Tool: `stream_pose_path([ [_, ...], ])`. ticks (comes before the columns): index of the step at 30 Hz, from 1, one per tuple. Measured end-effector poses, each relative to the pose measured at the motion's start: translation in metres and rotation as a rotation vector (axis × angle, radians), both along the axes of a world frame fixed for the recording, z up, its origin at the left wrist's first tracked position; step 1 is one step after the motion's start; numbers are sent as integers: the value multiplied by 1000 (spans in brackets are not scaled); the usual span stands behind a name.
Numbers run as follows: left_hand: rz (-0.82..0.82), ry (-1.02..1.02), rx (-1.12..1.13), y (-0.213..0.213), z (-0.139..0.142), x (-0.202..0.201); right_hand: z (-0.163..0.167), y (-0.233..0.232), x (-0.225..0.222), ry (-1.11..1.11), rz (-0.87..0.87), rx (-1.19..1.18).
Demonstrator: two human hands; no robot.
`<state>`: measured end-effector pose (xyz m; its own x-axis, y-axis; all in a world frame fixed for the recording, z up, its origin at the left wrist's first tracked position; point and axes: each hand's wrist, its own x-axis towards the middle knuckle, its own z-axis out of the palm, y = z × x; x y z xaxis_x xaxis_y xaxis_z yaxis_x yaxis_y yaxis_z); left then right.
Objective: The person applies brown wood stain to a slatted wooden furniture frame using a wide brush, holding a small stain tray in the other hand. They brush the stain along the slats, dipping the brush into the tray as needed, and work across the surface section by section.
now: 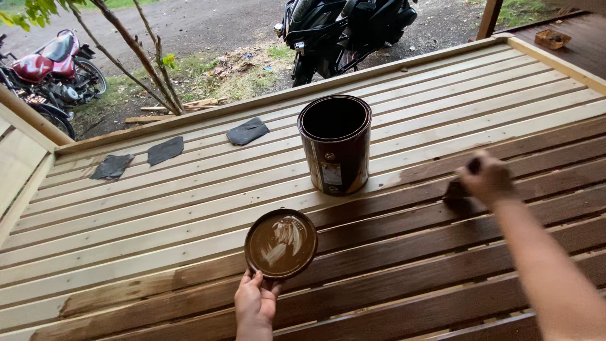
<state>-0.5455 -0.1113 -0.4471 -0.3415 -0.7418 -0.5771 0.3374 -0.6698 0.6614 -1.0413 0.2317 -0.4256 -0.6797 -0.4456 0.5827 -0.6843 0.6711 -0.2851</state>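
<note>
Stain lid: the round metal lid (281, 244), coated inside with brown stain, lies flat on the slats just in front of your left hand (255, 302), likely kept face up so the wet side stays off the wood.
Left hand: your fingertips touch the lid's near rim, fingers held loosely together, not gripping it.
Right hand: your right hand (486, 178) is blurred; the fingers appear closed around a dark brush or pad (456, 190) pressed to the boards at the edge of the stained area.
Stain can: the open dark cylindrical tin (335, 144) stands upright on bare slats, between your hands and within reach.
Surface: the slatted wooden deck (189, 196) is dark brown near you and to the right, pale beyond.
Cloths: three dark grey rags (165, 150) lie along the far edge.
Surroundings: outdoors; a black motorcycle (341, 28), a red motorcycle (53, 66) and a thin tree (136, 53) stand past the deck.
</note>
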Motion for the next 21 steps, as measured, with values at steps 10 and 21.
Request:
stream_pose_path([
  [10, -6, -2, -64, -42, -17, 62, -25, -216, 225, 156, 517, 107],
  [21, 10, -32, -45, -25, 11, 42, -35, -183, 195, -309, 669, -613],
])
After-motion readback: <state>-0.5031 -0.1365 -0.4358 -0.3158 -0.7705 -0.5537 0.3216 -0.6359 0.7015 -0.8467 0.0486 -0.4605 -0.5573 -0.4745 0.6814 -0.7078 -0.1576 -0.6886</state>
